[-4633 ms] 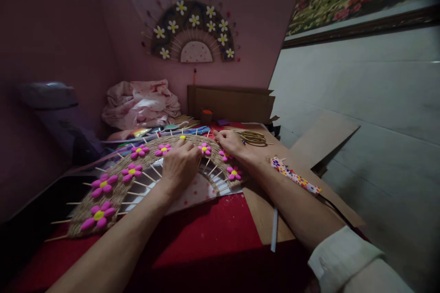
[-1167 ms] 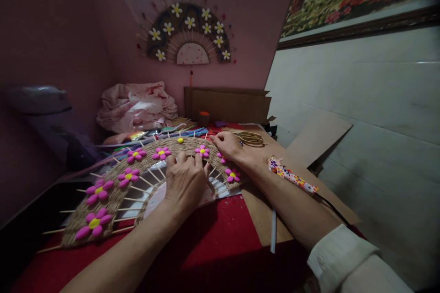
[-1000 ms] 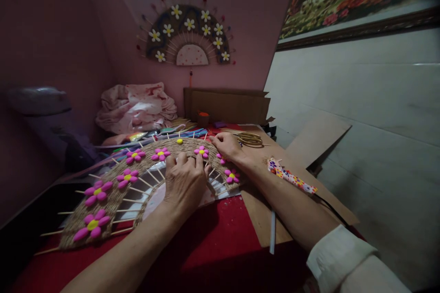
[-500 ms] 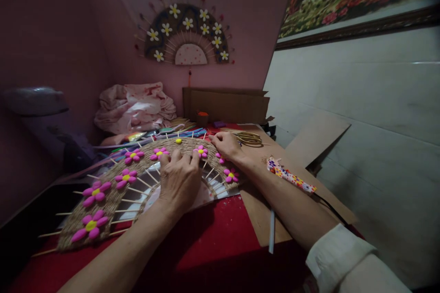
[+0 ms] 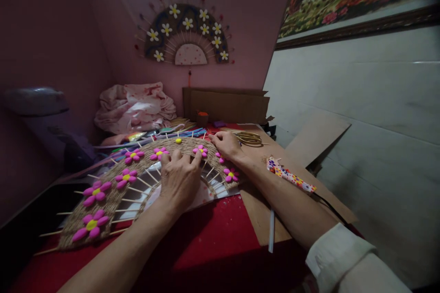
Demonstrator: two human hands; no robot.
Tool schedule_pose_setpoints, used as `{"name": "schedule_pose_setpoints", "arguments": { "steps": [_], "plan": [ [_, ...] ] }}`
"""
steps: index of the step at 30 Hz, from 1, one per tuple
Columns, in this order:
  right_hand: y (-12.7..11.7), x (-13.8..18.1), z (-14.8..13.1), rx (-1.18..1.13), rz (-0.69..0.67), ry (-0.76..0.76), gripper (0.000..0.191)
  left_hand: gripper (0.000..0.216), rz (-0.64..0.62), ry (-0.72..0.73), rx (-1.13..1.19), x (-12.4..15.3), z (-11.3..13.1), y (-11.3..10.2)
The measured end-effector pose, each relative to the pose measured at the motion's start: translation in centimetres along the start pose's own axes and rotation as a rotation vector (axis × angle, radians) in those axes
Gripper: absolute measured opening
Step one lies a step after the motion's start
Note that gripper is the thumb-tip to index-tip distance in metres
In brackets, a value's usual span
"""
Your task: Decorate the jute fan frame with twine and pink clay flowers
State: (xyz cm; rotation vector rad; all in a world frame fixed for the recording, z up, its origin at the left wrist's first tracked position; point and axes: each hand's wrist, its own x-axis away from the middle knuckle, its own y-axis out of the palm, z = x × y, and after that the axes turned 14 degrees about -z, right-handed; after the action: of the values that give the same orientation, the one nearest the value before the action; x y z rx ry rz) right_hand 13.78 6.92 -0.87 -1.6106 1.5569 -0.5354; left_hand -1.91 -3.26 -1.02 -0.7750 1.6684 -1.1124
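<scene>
Curled fingers of the left hand (image 5: 180, 178) are bending over the inner edge of a rope-wound, half-round fan (image 5: 146, 158), one fingertip apparently meeting a pink flower (image 5: 200, 151). Right-hand fingers (image 5: 222, 139) are gathering at the outer rim; whether either hand is gripping anything is not showing. Mostly, the fan is lying beneath and to the left of the hands. Light, steady pressure is probably serving best, bearing on bare rope rather than on thin sticks (image 5: 132, 201) or petals, which may be denting easily. Below the hands, a red surface (image 5: 213, 229) is spreading; brown cardboard (image 5: 256, 215) is lying under the right forearm, and a flower-patterned corded tool (image 5: 290, 176) is resting to its right. Farther beyond the hands, a crumpled pink cloth (image 5: 135, 107) is heaping up, a white-flowered fan (image 5: 187, 32) is hanging, and, up to the right, a framed picture (image 5: 330, 2) is overlooking everything.
</scene>
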Motion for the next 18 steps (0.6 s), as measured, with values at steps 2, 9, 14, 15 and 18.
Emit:
{"name": "schedule_pose_setpoints", "arguments": {
  "steps": [2,9,14,15,18],
  "plan": [
    [0.03,-0.03,0.02,-0.005,0.010,-0.010,0.040,0.037,-0.009,0.007,-0.026,-0.08,0.01,0.28],
    [0.10,0.03,0.03,-0.007,0.014,0.003,0.041,0.024,0.028,-0.045,0.005,0.07,-0.32,-0.41],
    [0.02,0.08,0.00,-0.010,0.004,-0.001,0.041,0.022,0.030,-0.049,0.034,0.18,0.20,-0.45],
    [-0.01,0.09,-0.04,-0.014,0.004,0.000,0.041,0.022,0.031,-0.043,0.044,0.18,0.34,-0.36],
    [-0.09,0.14,-0.15,-0.017,-0.001,0.008,0.039,0.024,0.030,-0.029,0.072,0.13,0.43,-0.14]
  ]
}}
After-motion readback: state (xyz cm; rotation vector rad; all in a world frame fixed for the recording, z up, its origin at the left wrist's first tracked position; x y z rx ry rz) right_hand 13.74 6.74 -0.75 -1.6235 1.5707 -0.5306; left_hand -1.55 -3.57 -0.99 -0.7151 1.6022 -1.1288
